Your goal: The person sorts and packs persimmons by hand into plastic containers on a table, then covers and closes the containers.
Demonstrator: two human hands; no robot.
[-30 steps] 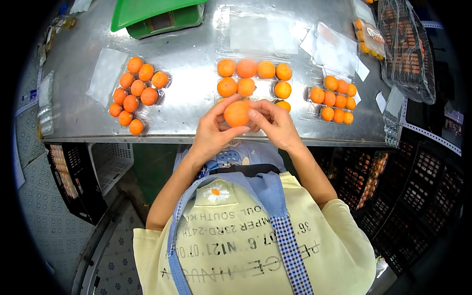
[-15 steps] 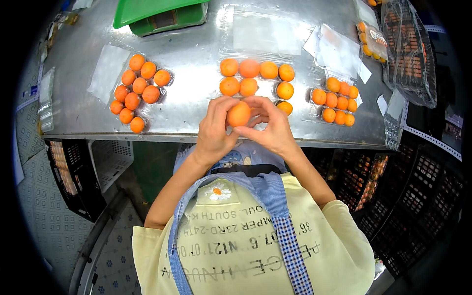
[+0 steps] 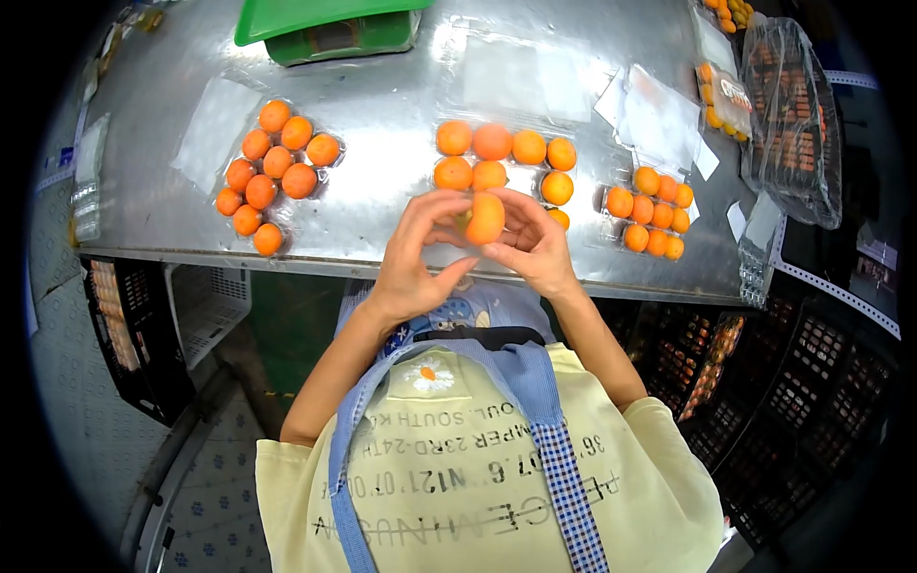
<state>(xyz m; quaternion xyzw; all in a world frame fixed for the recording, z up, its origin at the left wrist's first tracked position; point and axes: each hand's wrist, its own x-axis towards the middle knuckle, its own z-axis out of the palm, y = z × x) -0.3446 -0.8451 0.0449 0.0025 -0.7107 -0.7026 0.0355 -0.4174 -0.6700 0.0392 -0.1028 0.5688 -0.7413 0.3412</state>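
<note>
bare tabletop [image 3: 382, 172] runs between left oranges [image 3: 278, 162] and middle oranges [image 3: 489, 175], green tray [image 3: 320, 14] blocking its far end

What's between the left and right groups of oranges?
The head view shows a middle group of oranges, plus one held orange between the left hand and right hand.

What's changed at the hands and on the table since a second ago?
The round orange fruit in hand has shifted from the left hand toward the right hand, whose thumb touches it. The left thumb has swung clear; whether the left fingers touch it is unclear. The orange fruit groups on the grey metal table stayed put.
</note>
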